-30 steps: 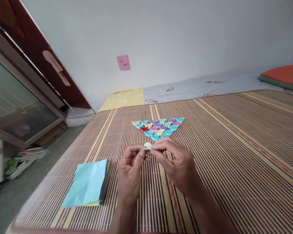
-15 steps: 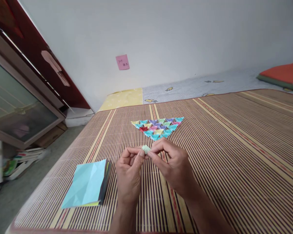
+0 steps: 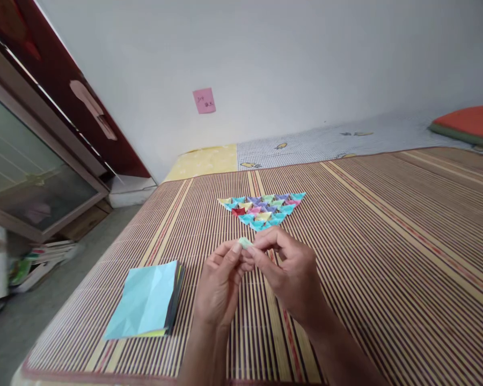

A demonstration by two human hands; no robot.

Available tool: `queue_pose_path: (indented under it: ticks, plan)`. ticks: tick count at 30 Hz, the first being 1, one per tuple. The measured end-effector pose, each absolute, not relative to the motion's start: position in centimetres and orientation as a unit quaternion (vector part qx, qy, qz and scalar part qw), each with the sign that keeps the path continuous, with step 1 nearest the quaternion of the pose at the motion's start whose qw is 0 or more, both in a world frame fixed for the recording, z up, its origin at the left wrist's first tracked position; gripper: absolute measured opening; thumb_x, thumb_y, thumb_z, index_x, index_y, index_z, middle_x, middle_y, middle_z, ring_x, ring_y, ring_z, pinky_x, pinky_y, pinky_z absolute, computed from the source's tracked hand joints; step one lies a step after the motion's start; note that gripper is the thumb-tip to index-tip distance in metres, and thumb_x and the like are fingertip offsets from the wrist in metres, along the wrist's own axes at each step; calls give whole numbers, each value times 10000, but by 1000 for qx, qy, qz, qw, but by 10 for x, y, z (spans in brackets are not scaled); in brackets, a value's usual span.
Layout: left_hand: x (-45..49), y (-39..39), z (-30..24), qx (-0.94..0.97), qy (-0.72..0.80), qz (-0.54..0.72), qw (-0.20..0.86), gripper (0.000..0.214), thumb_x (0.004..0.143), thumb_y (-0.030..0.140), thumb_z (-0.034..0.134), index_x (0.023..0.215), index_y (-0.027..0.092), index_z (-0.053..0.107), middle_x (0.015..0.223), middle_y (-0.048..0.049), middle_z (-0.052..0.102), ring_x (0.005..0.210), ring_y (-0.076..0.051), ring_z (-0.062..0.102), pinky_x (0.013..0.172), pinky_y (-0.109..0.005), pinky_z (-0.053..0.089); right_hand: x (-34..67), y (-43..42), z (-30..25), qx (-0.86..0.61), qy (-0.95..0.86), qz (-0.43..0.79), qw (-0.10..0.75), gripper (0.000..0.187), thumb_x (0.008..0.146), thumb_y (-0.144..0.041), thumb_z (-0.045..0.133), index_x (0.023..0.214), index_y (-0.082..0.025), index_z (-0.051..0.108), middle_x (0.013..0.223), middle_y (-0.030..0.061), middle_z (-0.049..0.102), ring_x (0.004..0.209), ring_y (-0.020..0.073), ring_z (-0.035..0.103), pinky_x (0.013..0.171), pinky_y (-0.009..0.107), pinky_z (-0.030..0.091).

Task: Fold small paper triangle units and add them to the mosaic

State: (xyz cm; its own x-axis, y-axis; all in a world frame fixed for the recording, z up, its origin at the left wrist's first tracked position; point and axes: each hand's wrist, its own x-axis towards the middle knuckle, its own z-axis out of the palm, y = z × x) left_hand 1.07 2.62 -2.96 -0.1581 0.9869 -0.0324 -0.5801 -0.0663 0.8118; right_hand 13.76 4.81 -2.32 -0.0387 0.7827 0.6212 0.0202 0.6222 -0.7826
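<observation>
Both my hands meet over a striped bamboo mat. My left hand and my right hand pinch a small pale green folded paper piece between their fingertips. Just beyond the hands lies a triangle of many small coloured folded paper pieces, flat on the mat. To the left of my left hand sits a stack of square paper sheets with a light blue creased sheet on top.
A white wall with a pink sticky note stands behind. A dark red cabinet with a glass door is at the left, with books on the floor. A patterned sheet and an orange cushion lie at the back right.
The paper piece has been folded smaller between my fingertips. My hands have drawn closer together and shifted slightly right.
</observation>
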Motion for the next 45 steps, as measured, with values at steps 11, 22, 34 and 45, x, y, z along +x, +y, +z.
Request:
queue_pose_path:
  ticks: [11, 22, 34, 45]
  plan:
    - [12, 22, -36, 410, 426, 676, 439, 128, 901, 286, 741, 848, 169, 740, 749, -5, 706, 704, -118, 618, 704, -233, 498, 144, 49, -18, -321, -630, 425, 565, 61, 898, -191, 701, 838, -181, 705, 740, -8, 722, 675, 137, 682, 647, 264, 551]
    - [10, 20, -36, 408, 421, 670, 456, 122, 890, 268, 751, 819, 175, 717, 724, 16, 651, 708, -111, 562, 718, -226, 461, 148, 53, -21, -304, -707, 411, 489, 219, 982, -231, 581, 770, -188, 611, 684, -26, 594, 607, 120, 537, 564, 260, 422]
    - [5, 22, -31, 423, 395, 649, 494, 142, 901, 274, 741, 813, 168, 708, 725, -3, 672, 694, -122, 579, 704, -238, 467, 156, 53, -19, -280, -721, 427, 469, 223, 1020, -234, 531, 824, -182, 626, 727, -14, 606, 632, 125, 540, 586, 260, 419]
    - [14, 18, -31, 432, 424, 640, 473, 190, 925, 283, 704, 770, 173, 696, 654, 12, 630, 614, -114, 541, 628, -236, 436, 160, 54, -17, -265, -740, 421, 453, 300, 1037, -247, 509, 746, -205, 569, 701, -31, 564, 652, 123, 538, 634, 267, 427]
